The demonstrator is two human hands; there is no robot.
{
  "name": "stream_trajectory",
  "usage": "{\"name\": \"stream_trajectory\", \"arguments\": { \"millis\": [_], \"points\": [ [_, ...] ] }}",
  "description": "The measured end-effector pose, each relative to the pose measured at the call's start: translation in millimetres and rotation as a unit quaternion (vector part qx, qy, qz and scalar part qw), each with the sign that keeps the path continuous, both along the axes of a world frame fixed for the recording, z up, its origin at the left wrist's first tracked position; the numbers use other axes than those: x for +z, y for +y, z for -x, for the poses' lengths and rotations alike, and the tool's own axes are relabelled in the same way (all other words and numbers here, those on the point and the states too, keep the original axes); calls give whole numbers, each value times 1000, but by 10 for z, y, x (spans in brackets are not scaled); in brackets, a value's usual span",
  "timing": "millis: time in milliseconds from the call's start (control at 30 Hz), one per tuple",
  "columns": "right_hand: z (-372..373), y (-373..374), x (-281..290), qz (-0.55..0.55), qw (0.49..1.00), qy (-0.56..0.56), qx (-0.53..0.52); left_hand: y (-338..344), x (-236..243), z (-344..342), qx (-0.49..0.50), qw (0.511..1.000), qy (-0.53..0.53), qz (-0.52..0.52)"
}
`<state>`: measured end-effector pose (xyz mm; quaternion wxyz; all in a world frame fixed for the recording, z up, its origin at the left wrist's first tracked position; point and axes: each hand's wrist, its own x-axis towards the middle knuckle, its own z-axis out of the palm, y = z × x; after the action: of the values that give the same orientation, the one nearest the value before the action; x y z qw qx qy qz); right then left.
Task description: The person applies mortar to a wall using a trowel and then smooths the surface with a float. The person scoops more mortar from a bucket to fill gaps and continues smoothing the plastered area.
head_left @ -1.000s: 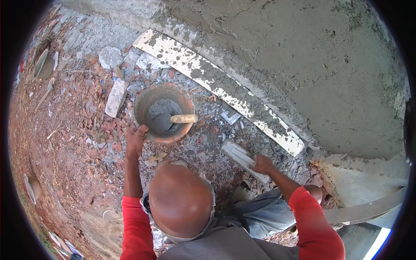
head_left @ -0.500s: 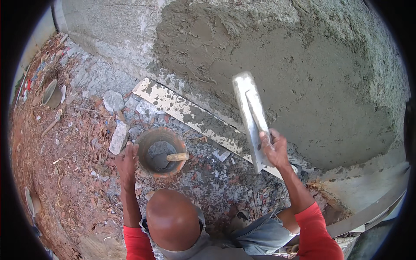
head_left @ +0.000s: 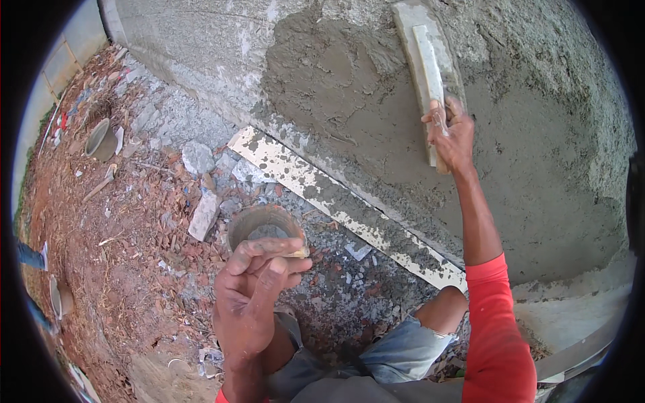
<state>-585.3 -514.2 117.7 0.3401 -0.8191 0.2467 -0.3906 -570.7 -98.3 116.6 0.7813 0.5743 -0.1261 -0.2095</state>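
My right hand (head_left: 451, 138) grips the handle of a long plastering float (head_left: 430, 64), whose blade lies against the upper part of the wet grey plaster (head_left: 349, 94) on the wall. In front of me, my left hand (head_left: 252, 295) is raised with its fingers stretched out and thumb apart, and I see nothing held in it. Just beyond its fingers stands a bucket (head_left: 259, 213) with grey mortar inside. The tip of a wooden handle shows past the fingertips, the rest being hidden. A mortar-spattered plank (head_left: 275, 163) lies along the wall's foot.
A broken block (head_left: 203, 215) and a pale stone (head_left: 197, 157) lie left of the bucket among rubble. Farther left a tipped bucket (head_left: 101, 140) rests on the soil. What look like a person's blue trouser legs (head_left: 30, 256) show at the left edge.
My right hand has carried the float up and away from me, onto the upper plaster. My left hand has moved from beside the bucket to nearer me, in front of it.
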Motion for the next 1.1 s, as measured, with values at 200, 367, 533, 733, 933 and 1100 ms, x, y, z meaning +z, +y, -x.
{"name": "stream_trajectory", "arguments": {
  "millis": [200,367,533,733,933,1100],
  "points": [
    [188,0,-620,161,953,256,-5,-271,-365,-89,-17,993,114,-35],
    [180,42,-339,69,988,134,-33,-231,-535,-295,34,988,151,-23],
    [-587,209,-289,204,953,223,-23,-349,-576,-331,33,978,201,36],
    [-282,5,-703,178,963,203,-9,-140,-598,-363,56,975,202,69],
    [-1182,328,-487,226,949,219,6,-289,-654,-393,48,968,235,70],
    [-488,14,-1232,174,947,269,27,-221,-577,-400,48,970,232,58]
  ]
}}
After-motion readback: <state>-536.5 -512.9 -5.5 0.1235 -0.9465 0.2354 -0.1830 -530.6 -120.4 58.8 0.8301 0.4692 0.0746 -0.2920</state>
